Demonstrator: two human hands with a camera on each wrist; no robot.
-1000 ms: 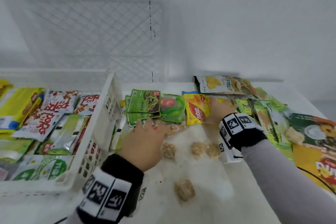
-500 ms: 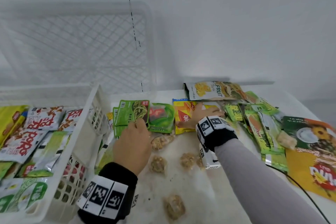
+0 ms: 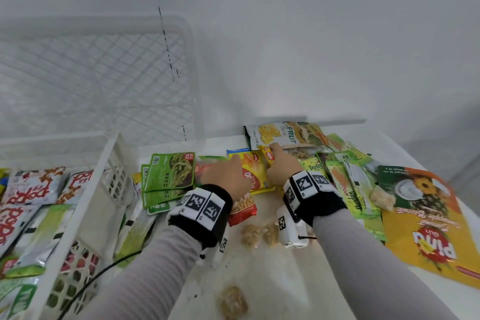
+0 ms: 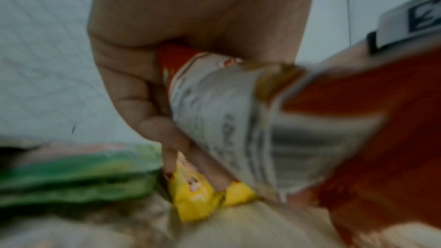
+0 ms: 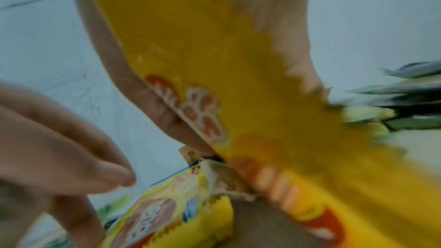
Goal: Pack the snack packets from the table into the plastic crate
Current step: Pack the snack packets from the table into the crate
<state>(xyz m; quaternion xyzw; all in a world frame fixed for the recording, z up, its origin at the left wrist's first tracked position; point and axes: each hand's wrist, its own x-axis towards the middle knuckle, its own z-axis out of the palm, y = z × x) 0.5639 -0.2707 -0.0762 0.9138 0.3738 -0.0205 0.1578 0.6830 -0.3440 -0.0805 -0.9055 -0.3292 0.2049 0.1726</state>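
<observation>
Right now both hands work the packet pile beside the white plastic crate. Left hand grips a red-and-white snack packet, fingers curled round it, knuckles over a yellow packet lying flat. Right hand pinches a narrow yellow packet, just beyond the crate's right wall. Green noodle packets lie against that wall; more packets fill the crate.

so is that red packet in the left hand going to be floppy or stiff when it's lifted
Probably floppy: the red packet bends and creases inside the left hand. Likely light, since a loose grip carries it. Its glossy film may be slippery.
</observation>
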